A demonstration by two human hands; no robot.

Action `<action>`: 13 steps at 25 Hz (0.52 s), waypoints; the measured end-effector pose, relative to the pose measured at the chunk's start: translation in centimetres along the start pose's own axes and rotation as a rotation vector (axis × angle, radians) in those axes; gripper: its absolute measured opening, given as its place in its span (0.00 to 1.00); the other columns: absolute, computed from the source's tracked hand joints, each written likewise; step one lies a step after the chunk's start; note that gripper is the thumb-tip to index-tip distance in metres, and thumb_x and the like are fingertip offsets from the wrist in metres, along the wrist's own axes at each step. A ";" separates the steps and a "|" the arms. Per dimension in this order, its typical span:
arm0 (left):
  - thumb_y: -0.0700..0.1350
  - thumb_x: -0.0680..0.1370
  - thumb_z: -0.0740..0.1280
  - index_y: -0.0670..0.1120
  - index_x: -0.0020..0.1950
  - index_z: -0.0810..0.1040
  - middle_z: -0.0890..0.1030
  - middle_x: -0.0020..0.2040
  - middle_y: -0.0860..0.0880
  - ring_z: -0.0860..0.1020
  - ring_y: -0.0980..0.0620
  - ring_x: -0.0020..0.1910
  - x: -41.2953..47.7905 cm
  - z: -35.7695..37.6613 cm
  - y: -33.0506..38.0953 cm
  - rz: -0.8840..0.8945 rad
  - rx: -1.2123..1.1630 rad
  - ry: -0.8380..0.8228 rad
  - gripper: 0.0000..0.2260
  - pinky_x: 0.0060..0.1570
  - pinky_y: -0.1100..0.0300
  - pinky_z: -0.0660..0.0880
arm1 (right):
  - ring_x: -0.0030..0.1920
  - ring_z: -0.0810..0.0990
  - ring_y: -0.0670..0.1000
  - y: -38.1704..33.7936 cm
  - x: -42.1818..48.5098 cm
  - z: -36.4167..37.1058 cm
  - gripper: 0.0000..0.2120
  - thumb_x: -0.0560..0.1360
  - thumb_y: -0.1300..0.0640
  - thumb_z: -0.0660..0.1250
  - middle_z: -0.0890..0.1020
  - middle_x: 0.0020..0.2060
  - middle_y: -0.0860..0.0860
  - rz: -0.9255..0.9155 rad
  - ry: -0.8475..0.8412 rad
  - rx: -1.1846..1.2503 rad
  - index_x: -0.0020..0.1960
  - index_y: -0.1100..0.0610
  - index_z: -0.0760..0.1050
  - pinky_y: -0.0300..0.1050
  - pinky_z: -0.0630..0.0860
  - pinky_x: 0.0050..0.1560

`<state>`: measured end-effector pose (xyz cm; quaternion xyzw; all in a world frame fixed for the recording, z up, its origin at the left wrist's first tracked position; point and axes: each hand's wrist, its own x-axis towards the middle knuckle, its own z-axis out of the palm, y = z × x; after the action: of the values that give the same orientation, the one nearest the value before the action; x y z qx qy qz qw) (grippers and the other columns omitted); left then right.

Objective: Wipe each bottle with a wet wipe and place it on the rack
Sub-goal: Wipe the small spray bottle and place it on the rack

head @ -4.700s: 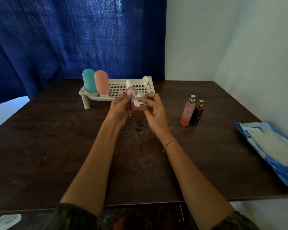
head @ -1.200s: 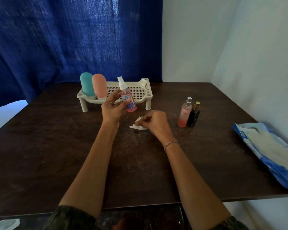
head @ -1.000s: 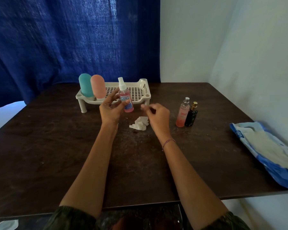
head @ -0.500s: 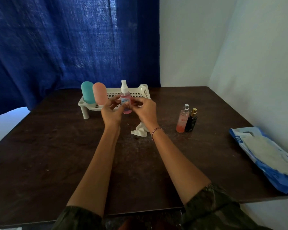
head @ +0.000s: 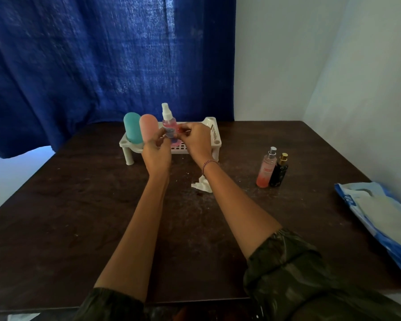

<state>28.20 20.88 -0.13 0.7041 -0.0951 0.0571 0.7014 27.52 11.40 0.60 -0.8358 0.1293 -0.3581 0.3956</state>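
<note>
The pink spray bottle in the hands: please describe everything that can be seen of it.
The spray bottle is small, clear plastic by its look, with pink liquid, a white pump sprayer on top and a bluish label. It is upright at the rack, pinched low by the left hand and right hand; its base is hidden.

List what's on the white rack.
Teal bottle and pink bottle stand at its left end. The left hand and right hand hold the spray bottle, hiding whether its base rests on the rack.

Blue curtain [head: 97, 66] behind dark table [head: 74, 228]
</note>
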 end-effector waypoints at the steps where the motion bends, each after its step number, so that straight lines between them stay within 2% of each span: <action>1: 0.40 0.79 0.62 0.46 0.62 0.76 0.77 0.49 0.55 0.74 0.63 0.41 0.1 -0.2 -0.1 -0.016 0.006 0.001 0.12 0.35 0.76 0.68 | 0.49 0.81 0.51 -0.1 0.1 0.3 0.10 0.72 0.59 0.71 0.84 0.47 0.56 0.000 -0.018 -0.011 0.52 0.62 0.80 0.44 0.76 0.54; 3: 0.41 0.79 0.62 0.47 0.58 0.77 0.77 0.50 0.54 0.74 0.62 0.42 0.2 -0.4 -0.4 -0.048 0.022 -0.003 0.09 0.34 0.75 0.67 | 0.49 0.81 0.52 -0.1 0.3 0.7 0.10 0.73 0.60 0.70 0.84 0.48 0.57 0.009 -0.048 -0.015 0.53 0.62 0.80 0.44 0.75 0.55; 5: 0.42 0.79 0.63 0.48 0.50 0.75 0.76 0.43 0.56 0.73 0.63 0.36 0.1 -0.5 -0.4 -0.088 0.012 -0.016 0.03 0.30 0.76 0.67 | 0.49 0.81 0.52 -0.1 0.4 1.0 0.10 0.73 0.60 0.69 0.84 0.48 0.57 0.025 -0.071 -0.022 0.53 0.63 0.80 0.43 0.74 0.54; 7: 0.42 0.79 0.63 0.50 0.43 0.73 0.73 0.38 0.58 0.71 0.63 0.34 0.1 -0.3 -0.4 -0.102 0.009 -0.014 0.06 0.30 0.74 0.66 | 0.49 0.81 0.52 0.0 0.5 1.2 0.10 0.74 0.59 0.69 0.84 0.48 0.57 0.042 -0.094 -0.047 0.53 0.62 0.80 0.41 0.73 0.53; 8: 0.42 0.79 0.63 0.50 0.43 0.73 0.72 0.38 0.59 0.71 0.63 0.34 0.0 -0.2 -0.5 -0.112 0.006 -0.014 0.06 0.30 0.74 0.66 | 0.49 0.81 0.52 0.1 0.6 1.3 0.10 0.74 0.59 0.68 0.84 0.48 0.57 0.047 -0.110 -0.063 0.53 0.62 0.80 0.40 0.72 0.52; 10: 0.41 0.79 0.63 0.48 0.50 0.76 0.73 0.40 0.59 0.71 0.64 0.35 -0.1 -0.2 -0.6 -0.125 -0.002 -0.016 0.04 0.30 0.75 0.67 | 0.50 0.81 0.53 0.2 0.8 1.4 0.10 0.74 0.60 0.68 0.83 0.49 0.57 0.058 -0.145 -0.097 0.54 0.62 0.80 0.40 0.72 0.53; 12: 0.41 0.79 0.62 0.44 0.56 0.77 0.73 0.39 0.58 0.71 0.64 0.35 -0.1 -0.3 -0.9 -0.130 -0.017 -0.018 0.07 0.28 0.79 0.66 | 0.51 0.81 0.53 0.2 0.9 1.6 0.10 0.74 0.60 0.68 0.83 0.50 0.57 0.074 -0.166 -0.112 0.55 0.62 0.80 0.42 0.72 0.56; 13: 0.41 0.79 0.62 0.42 0.58 0.77 0.74 0.41 0.59 0.71 0.64 0.36 -0.2 -0.4 -0.9 -0.135 -0.022 -0.020 0.09 0.30 0.80 0.66 | 0.52 0.81 0.53 0.2 0.8 1.7 0.11 0.74 0.59 0.68 0.83 0.50 0.57 0.082 -0.175 -0.112 0.55 0.61 0.79 0.42 0.72 0.56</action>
<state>28.26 21.29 -1.03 0.7018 -0.0550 0.0016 0.7103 29.33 11.79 0.11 -0.8787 0.1481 -0.2597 0.3722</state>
